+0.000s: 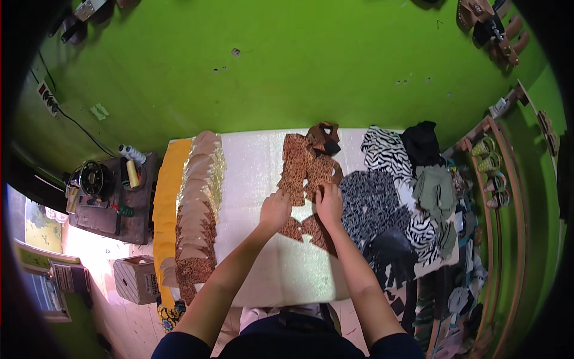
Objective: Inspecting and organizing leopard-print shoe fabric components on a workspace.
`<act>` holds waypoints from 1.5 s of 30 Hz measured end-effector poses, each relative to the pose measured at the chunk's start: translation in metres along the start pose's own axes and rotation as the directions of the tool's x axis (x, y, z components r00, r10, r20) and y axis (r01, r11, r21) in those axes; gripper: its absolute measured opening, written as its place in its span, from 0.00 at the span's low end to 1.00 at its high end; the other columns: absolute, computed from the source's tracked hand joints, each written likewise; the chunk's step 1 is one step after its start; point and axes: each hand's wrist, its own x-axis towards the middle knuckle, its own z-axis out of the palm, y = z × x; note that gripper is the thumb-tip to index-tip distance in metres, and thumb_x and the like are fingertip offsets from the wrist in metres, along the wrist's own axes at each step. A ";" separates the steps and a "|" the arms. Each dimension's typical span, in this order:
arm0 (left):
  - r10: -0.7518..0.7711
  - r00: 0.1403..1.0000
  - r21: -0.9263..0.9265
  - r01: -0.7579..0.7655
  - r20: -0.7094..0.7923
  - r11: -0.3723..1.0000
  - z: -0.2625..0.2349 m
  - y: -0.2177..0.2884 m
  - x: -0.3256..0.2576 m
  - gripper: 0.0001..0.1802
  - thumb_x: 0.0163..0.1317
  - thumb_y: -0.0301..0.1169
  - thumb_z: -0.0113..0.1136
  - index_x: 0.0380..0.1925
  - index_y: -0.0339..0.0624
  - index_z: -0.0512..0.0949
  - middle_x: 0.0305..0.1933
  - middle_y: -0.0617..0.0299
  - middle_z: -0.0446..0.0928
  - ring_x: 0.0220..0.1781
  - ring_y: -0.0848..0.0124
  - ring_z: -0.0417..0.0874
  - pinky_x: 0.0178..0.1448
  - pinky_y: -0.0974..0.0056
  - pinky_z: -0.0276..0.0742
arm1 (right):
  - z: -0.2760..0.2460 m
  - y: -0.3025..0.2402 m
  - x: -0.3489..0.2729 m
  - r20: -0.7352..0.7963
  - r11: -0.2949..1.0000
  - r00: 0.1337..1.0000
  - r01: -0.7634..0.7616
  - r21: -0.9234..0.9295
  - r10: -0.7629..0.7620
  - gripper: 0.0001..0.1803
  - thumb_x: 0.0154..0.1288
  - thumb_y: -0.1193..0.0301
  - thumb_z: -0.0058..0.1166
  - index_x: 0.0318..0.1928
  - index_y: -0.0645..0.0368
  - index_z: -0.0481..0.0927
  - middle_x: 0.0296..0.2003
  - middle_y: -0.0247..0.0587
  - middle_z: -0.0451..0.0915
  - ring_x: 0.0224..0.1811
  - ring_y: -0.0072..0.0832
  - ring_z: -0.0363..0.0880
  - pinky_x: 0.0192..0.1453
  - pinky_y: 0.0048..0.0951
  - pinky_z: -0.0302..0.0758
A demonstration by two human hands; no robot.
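Brown leopard-print cut pieces (295,161) lie spread in the middle of the pale, shiny-topped table (251,257). My left hand (276,209) is closed at the lower left edge of one piece, its fingertips on the material. My right hand (329,205) pinches the lower edge of the neighbouring leopard-print piece (323,170). Below and between my hands lies another leopard-print piece (317,232), partly hidden by my right wrist. A brown piece with cut-out holes (320,133) and a dark patch sits at the far end of the group.
Left of centre runs a long overlapping row of tan and leopard-print pieces (197,191), beside a yellow sheet (169,197). Grey-black animal-print (371,197) and zebra-print (385,149) material piles up at right. A dark side table (110,212) holds thread spools (133,154). Sandals (493,179) hang on a wooden rack.
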 end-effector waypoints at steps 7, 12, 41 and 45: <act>-0.052 0.997 -0.042 0.050 -0.059 0.998 0.016 0.008 0.069 0.11 0.51 0.30 0.54 0.35 0.39 0.71 0.36 0.52 0.70 0.37 0.57 0.75 0.40 0.56 0.72 | 0.013 0.000 0.082 -0.152 0.993 0.982 -0.116 -0.005 0.114 0.25 0.55 0.63 0.54 0.52 0.62 0.69 0.46 0.50 0.67 0.50 0.45 0.64 0.55 0.40 0.61; -0.032 0.996 -0.098 0.024 -0.089 0.995 0.016 0.019 0.103 0.13 0.51 0.30 0.55 0.38 0.38 0.71 0.38 0.51 0.69 0.39 0.56 0.74 0.43 0.56 0.72 | 0.016 0.025 0.123 -0.034 0.996 0.999 0.027 -0.089 -0.030 0.16 0.53 0.67 0.56 0.43 0.56 0.76 0.45 0.44 0.71 0.52 0.40 0.65 0.57 0.39 0.58; 0.021 0.958 -0.707 0.196 0.285 0.679 -0.118 0.003 -0.058 0.19 0.58 0.35 0.57 0.47 0.40 0.72 0.44 0.58 0.76 0.47 0.68 0.74 0.52 0.66 0.68 | -0.119 -0.080 0.013 0.703 0.407 0.520 -0.577 0.708 -0.485 0.11 0.54 0.79 0.44 0.38 0.62 0.76 0.34 0.31 0.75 0.38 0.18 0.72 0.43 0.18 0.69; -0.124 0.958 -0.837 0.287 0.260 0.465 -0.133 0.004 -0.091 0.16 0.62 0.34 0.52 0.44 0.34 0.72 0.36 0.60 0.77 0.39 0.74 0.75 0.46 0.70 0.70 | -0.125 -0.074 -0.028 0.721 0.305 0.586 -0.657 0.690 -0.369 0.10 0.53 0.78 0.44 0.37 0.62 0.76 0.34 0.33 0.75 0.35 0.18 0.72 0.41 0.18 0.69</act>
